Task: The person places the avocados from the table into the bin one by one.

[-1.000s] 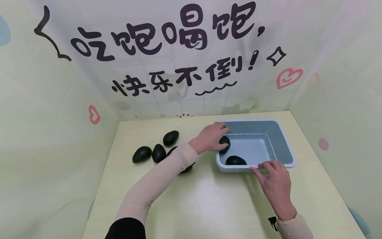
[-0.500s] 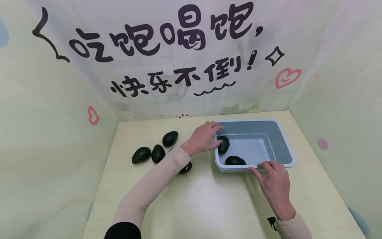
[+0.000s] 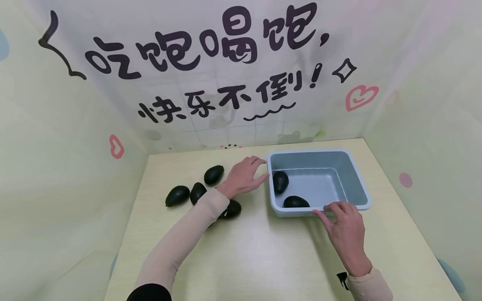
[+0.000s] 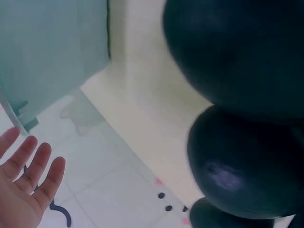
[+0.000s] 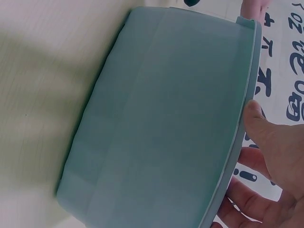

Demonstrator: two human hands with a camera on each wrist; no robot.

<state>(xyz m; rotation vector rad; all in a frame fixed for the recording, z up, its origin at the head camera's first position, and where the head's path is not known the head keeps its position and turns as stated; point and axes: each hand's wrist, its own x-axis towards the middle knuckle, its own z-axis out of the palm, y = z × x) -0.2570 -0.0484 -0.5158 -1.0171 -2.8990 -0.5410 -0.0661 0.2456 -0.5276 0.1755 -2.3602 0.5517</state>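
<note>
A light blue plastic bin (image 3: 320, 186) stands at the right of the table. Two dark avocados lie in it, one (image 3: 280, 182) against its left wall and another (image 3: 296, 202) by the near wall. My right hand (image 3: 344, 230) pinches the near rim; in the right wrist view its thumb (image 5: 256, 116) lies over the rim with fingers behind. Just left of the bin, my left hand (image 3: 242, 177) holds nothing, fingers spread and relaxed, fingertips right at the left rim. Several more avocados (image 3: 178, 195) are grouped under and beside the left forearm, which partly hides them.
The pale wooden table (image 3: 263, 259) is enclosed by a printed cloth backdrop (image 3: 226, 121) at the back and on both sides. The left sleeve (image 3: 188, 234) passes over the avocado group. Large in the left wrist view, an avocado (image 4: 237, 52) sits close to the camera.
My left hand has let go of the avocado by the bin's left wall and drawn back leftward out of the bin. My right hand keeps its hold on the rim.
</note>
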